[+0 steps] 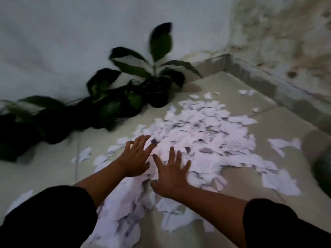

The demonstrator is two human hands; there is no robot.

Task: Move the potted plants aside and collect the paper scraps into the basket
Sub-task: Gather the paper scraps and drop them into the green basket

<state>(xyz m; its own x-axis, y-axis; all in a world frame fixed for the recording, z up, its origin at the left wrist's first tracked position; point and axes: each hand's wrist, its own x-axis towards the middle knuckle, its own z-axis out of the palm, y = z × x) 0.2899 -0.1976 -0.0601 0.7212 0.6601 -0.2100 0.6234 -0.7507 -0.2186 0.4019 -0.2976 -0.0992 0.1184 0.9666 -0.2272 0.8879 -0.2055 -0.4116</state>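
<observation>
A wide heap of white paper scraps covers the tiled floor in the middle. My left hand reaches out over the near left edge of the heap, fingers spread, holding nothing. My right hand lies flat on the scraps beside it, fingers also apart. Potted plants stand in a row along the left wall: one in a black pot at the far end, a second in the middle, a third at the left. A dark round object, perhaps the basket, shows blurred at the right edge.
White walls meet in a corner at the far right, with a grey skirting along the floor. Loose scraps lie scattered away from the heap. More scraps lie between my forearms.
</observation>
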